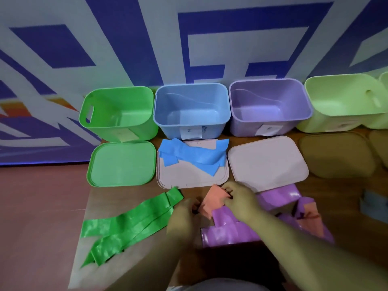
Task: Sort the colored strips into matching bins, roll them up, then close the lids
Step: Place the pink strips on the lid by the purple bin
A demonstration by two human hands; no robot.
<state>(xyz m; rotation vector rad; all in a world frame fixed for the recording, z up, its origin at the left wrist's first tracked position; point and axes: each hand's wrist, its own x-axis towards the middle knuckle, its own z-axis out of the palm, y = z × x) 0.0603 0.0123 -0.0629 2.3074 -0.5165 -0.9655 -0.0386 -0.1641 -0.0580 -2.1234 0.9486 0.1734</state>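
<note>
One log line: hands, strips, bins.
left hand, right hand: pinching orange strip | blue strips: on lid | green strips, purple strips: on table | green bin, blue bin, purple bin: open

Brown wooden table (100, 198). 12 o'clock, far edge: open plastic bins in a row: green bin (117, 114), blue bin (191, 110), purple bin (270, 106), pale green bin (344, 97). Just before them: green lid (121, 163), beige lid (184, 179), second beige lid (266, 162). 8 o'clock: shiny green strips (126, 225). 4 o'clock: purple strips (228, 232).

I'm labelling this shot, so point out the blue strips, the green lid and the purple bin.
blue strips (192, 155), head view, middle of the pile
green lid (122, 163), head view, flat centre
purple bin (267, 94), head view, inner back wall
</note>
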